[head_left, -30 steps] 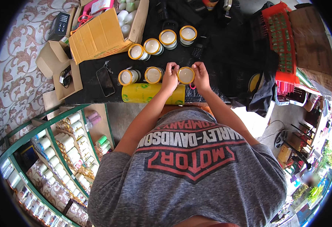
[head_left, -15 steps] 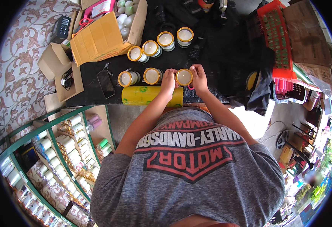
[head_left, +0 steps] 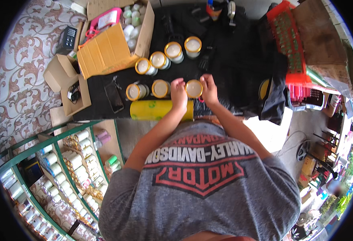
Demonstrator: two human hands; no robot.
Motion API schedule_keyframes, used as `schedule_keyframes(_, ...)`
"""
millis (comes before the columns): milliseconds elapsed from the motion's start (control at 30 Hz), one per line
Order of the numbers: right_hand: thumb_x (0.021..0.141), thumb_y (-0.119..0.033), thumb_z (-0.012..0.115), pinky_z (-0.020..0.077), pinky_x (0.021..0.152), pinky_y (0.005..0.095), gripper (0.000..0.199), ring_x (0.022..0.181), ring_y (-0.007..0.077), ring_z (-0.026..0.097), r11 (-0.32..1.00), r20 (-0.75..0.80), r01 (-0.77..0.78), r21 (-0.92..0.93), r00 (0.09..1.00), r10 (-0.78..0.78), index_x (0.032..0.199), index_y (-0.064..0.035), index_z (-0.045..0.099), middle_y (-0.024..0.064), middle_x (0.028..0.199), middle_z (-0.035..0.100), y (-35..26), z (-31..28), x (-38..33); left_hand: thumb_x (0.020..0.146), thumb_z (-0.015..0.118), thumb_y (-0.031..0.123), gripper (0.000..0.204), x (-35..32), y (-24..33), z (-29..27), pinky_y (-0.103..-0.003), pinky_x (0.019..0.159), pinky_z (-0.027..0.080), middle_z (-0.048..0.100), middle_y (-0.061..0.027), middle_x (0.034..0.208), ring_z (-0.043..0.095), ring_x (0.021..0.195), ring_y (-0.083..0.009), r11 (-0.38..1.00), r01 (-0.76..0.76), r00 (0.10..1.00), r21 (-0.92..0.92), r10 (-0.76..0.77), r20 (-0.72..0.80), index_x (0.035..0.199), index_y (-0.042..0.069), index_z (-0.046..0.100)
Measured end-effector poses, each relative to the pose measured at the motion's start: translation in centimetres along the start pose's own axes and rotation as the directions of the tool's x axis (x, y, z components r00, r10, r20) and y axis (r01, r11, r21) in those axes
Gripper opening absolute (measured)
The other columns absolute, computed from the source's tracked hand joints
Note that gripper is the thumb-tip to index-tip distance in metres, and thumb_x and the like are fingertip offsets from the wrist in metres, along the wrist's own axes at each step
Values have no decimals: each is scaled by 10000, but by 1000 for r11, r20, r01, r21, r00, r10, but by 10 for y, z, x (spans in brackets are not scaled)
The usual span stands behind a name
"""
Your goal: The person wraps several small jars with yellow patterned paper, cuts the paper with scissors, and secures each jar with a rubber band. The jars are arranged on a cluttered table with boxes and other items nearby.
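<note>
A candle in a glass jar with a gold rim [head_left: 194, 88] stands between my hands near the table's front edge. My left hand [head_left: 179, 95] is at its left side, fingers curled together and the tips raised. At its right side is my right hand [head_left: 210, 90], its thumb and fingers drawn together near the rim. What the fingertips hold, if anything, is too small to make out. To the left are another jar candle [head_left: 160, 88] and a third one [head_left: 134, 92]. Several more jar candles [head_left: 173, 50] form a slanting row behind. Part of a pink loop [head_left: 201, 99] shows beside the middle jar.
A yellow roll [head_left: 160, 109] lies along the front edge of the black-covered table [head_left: 241, 66]. A phone [head_left: 113, 96] and an open small box [head_left: 76, 101] are at left. Behind them is a carton [head_left: 106, 50] of white candles. An orange-red crate [head_left: 291, 44] stands at right.
The fingers of both hands sit slightly more apart from each other, with the right fingertips drawn closer together. The candle stays between them. The whole view has shifted a little.
</note>
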State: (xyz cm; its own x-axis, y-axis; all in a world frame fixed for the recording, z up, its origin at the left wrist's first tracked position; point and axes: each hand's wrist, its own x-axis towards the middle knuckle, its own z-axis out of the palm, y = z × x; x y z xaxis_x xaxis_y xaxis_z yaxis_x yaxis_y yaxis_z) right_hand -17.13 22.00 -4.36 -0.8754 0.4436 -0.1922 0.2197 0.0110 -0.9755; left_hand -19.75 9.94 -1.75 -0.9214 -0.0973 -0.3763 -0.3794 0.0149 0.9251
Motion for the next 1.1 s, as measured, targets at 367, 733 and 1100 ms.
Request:
schedule_keyframes(367,988,-195,526,442,675,239,149,725,70,477,997,10,39,-60,999,-39,1026,-51,508,22,775,561,-13,-2,1,900,402,-27,220,-9,11,0,-303,791,448,557,-63,1025,523,900,-140,997,-64,998,-36,63,-15,1051,40,548)
schedule_keyframes(733,958,-166,555,477,625,316,134,659,185,587,919,21,233,-317,971,-239,1010,-57,498,109,738,609,8,-7,5,792,500,-53,323,-14,72,3,-439,943,431,587,-154,1077,559,1047,-332,434,-826,563,360,663,494,1103,26,538)
schedule_keyframes(1100,961,-189,536,476,584,360,162,611,253,611,963,-196,-118,-241,978,71,978,-29,517,152,734,615,-37,-31,-8,886,613,219,619,-19,67,-13,-483,1061,340,425,-229,1348,414,1278,-376,432,-823,567,370,579,586,1388,2,323)
